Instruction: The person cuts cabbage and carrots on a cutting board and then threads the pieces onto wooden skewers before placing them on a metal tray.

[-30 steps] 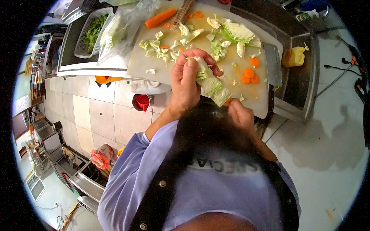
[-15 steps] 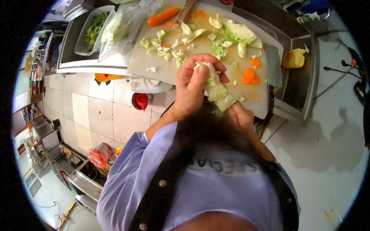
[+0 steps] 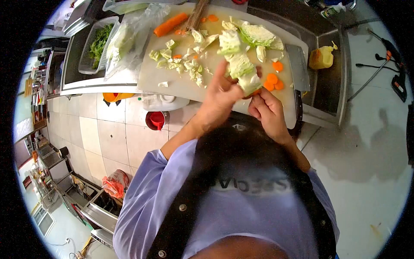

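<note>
A torn strip of pale green cabbage (image 3: 242, 68) rests in my left hand (image 3: 220, 100), whose fingers pass behind it. My right hand (image 3: 268, 111) is pinched at the strip's lower end; its fingertips are partly hidden. Another cabbage piece (image 3: 230, 42) shows just above the strip, blurred. Beneath is a white cutting board (image 3: 148, 77) with scattered cabbage bits (image 3: 192, 68), a larger cabbage chunk (image 3: 261, 35), carrot slices (image 3: 272, 78) and a whole carrot (image 3: 170, 24). A cleaver (image 3: 297, 67) lies along the board's right side.
Left of the board are a plastic bag of cabbage (image 3: 125, 45) and a white basket (image 3: 83, 60) of greens. A yellow bottle (image 3: 321, 57) stands in the metal tray at right. On the floor are a white jug (image 3: 164, 102) and a pot with a red scoop (image 3: 156, 121).
My left hand has tilted and loosened, its thumb lower. The cabbage strip has shifted up, spreading over the board. My right hand has moved up to its lower end. The view has shifted slightly.
</note>
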### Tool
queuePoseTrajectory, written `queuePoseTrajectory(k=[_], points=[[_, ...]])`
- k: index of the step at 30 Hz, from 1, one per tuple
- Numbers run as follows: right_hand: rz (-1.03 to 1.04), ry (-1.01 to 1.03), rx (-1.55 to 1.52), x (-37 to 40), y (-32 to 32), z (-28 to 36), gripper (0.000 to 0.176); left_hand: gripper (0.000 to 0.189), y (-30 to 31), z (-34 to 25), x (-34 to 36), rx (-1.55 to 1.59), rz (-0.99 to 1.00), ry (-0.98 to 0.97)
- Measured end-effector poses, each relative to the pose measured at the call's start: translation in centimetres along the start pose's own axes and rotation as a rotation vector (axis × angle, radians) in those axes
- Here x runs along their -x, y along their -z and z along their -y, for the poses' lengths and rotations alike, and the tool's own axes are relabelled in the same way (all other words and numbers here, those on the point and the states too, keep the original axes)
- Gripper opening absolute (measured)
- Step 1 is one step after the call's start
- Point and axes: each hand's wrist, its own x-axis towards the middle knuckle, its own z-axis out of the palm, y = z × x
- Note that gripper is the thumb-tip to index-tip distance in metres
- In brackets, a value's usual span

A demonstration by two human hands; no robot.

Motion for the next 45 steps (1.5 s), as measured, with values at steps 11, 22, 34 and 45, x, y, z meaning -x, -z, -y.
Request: queuePoseTrajectory(k=[11, 22, 34, 45], points=[[-0.033, 0.075, 0.297, 0.0, -0.6, -0.8, 0.015, 0.055, 0.0, 0.6, 0.0, 0.124, -0.113, 0.084], [-0.227, 0.186, 0.322, 0.9, -2.0, -0.7, 0.014, 0.039, -1.1, 1.4, 0.5, -0.071, -0.123, -0.023], [-0.095, 0.109, 0.397, 0.8, 0.3, -0.5, 0.011, 0.074, -0.3, -1.5, -1.0, 0.332, -0.252, -0.281], [-0.049, 0.173, 0.455, 2.2, -0.6, -1.2, 0.011, 0.028, 0.8, -2.2, -0.6, 0.311, -0.300, -0.167]])
